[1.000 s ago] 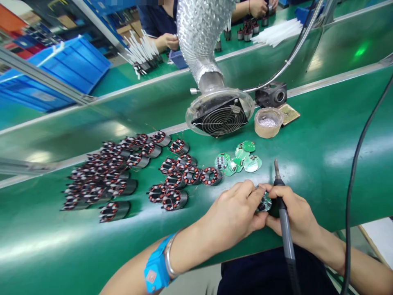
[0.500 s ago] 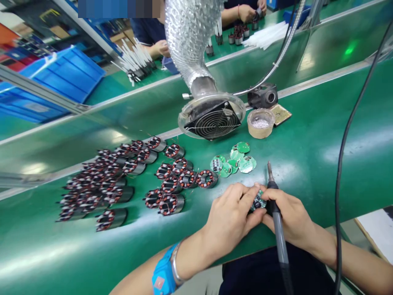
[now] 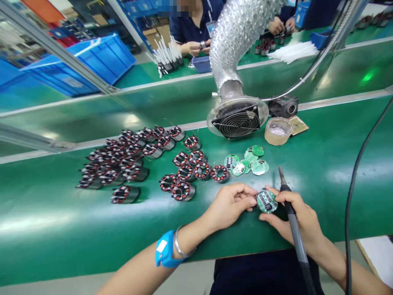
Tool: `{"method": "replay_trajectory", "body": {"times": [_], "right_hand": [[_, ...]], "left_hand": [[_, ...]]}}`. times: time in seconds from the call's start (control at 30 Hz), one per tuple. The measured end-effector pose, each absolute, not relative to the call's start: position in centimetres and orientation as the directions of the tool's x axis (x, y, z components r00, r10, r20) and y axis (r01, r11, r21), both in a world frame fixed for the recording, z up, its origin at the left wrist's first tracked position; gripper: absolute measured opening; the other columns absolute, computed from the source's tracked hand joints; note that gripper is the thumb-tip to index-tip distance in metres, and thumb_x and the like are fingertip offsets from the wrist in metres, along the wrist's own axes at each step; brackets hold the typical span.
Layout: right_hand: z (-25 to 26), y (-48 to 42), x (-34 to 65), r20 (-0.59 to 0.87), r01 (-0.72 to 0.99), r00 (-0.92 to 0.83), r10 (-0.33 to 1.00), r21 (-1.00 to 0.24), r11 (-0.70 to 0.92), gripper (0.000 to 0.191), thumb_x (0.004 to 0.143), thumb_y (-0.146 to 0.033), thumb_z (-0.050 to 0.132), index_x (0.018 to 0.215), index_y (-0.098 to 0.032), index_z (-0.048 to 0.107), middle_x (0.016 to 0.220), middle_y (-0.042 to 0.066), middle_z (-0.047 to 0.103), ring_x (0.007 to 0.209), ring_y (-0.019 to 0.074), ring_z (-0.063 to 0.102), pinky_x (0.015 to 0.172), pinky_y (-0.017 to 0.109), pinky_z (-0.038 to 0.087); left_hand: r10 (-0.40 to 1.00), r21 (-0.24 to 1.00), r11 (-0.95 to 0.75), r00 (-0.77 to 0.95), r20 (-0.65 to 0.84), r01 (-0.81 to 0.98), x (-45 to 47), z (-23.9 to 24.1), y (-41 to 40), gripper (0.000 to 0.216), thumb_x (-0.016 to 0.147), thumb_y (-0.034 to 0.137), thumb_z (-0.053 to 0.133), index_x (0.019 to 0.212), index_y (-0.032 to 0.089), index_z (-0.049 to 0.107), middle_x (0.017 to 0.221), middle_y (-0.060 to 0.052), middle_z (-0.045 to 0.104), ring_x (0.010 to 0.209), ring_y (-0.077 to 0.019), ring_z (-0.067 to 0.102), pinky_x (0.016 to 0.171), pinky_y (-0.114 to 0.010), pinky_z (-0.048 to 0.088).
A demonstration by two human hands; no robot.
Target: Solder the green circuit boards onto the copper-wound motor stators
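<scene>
A round green circuit board [image 3: 266, 200] with dark components faces up near the bench's front edge; a darker part shows at its left rim, mostly hidden. My left hand [image 3: 230, 205] pinches that left rim between thumb and fingers. In my right hand [image 3: 302, 221] is a soldering iron [image 3: 295, 231], its bare tip pointing up and away from the board. The right thumb and a fingertip also reach the board's right side. Just beyond lie several loose green circuit boards [image 3: 258, 166]. Left of them stand several motor stators [image 3: 220, 173] with copper-red windings.
A fume extractor fan [image 3: 238, 122] hangs from a silver duct [image 3: 233, 41] above the bench. Behind the boards sit a round solder tub [image 3: 278, 131] and a dark iron holder [image 3: 284, 107]. A black cable [image 3: 353, 196] runs down the right. Co-workers' hands [image 3: 195, 48] work across the divider.
My hands have opened out from around the board, so its face now shows. My left hand has drawn back to its left rim. The camera view has shifted.
</scene>
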State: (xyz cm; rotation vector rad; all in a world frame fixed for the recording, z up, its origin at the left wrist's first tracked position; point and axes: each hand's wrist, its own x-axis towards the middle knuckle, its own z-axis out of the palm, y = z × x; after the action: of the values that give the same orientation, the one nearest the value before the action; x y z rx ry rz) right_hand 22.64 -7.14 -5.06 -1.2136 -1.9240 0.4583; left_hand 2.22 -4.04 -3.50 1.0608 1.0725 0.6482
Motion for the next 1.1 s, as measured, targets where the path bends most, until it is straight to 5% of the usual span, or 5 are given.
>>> {"method": "replay_trajectory", "body": {"times": [0.3,0.6,0.77,0.93,1.1], "right_hand": [[-5.3,-7.3,22.7,0.442,0.616,-0.208,0.872,-0.634,0.468,0.040,0.078,-0.038,0.075,0.105,-0.024,0.048,0.108,0.009,0.073,0.090,0.0253,0.073,0.074,0.033,0.063],[-5.3,-7.0,23.2,0.603,0.528,-0.315,0.733,-0.530,0.664,0.029,0.080,-0.013,0.069,0.103,-0.022,0.053,0.114,0.012,0.071,0.103,0.0255,0.070,0.084,0.036,0.061],[-5.1,-7.3,23.3,0.548,0.533,-0.322,0.772,-0.569,0.627,0.031,0.081,-0.019,0.070,0.106,-0.021,0.051,0.113,0.013,0.071,0.098,0.0234,0.072,0.083,0.033,0.061],[-4.8,-7.4,23.5,0.300,0.496,-0.311,0.902,-0.758,0.423,0.042,0.077,-0.034,0.075,0.106,-0.025,0.046,0.111,0.008,0.072,0.094,0.0216,0.073,0.079,0.028,0.061],[-4.8,-7.4,23.6,0.345,0.488,-0.248,0.905,-0.763,0.424,0.041,0.077,-0.034,0.075,0.105,-0.026,0.047,0.112,0.007,0.072,0.095,0.0223,0.072,0.080,0.029,0.061]], "left_hand": [[0.977,0.959,-0.090,0.211,0.033,0.268,3.4,-3.3,-5.7,0.019,0.089,0.028,0.056,0.083,0.015,0.068,0.080,-0.005,0.063,0.062,-0.0111,0.060,0.063,-0.026,0.054],[0.547,0.619,0.785,0.446,-0.709,0.020,3.7,-1.2,-4.2,0.037,0.077,0.051,0.062,0.076,0.016,0.050,0.062,0.001,0.058,0.041,-0.0090,0.054,0.034,-0.018,0.044],[0.859,0.895,0.162,0.388,-0.336,0.416,3.7,-1.2,-5.1,0.020,0.091,0.033,0.041,0.077,0.019,0.046,0.064,0.002,0.053,0.048,-0.0091,0.051,0.045,-0.020,0.044],[0.657,0.401,-0.750,0.658,0.367,0.525,2.5,-3.6,-5.5,0.023,0.091,0.017,0.033,0.082,0.018,0.054,0.070,-0.005,0.059,0.060,-0.0150,0.054,0.053,-0.025,0.044],[0.851,0.867,-0.353,0.506,0.142,0.352,2.5,-3.7,-5.5,0.025,0.097,0.033,0.039,0.086,0.017,0.056,0.074,-0.004,0.062,0.060,-0.0121,0.058,0.056,-0.024,0.051]]}}
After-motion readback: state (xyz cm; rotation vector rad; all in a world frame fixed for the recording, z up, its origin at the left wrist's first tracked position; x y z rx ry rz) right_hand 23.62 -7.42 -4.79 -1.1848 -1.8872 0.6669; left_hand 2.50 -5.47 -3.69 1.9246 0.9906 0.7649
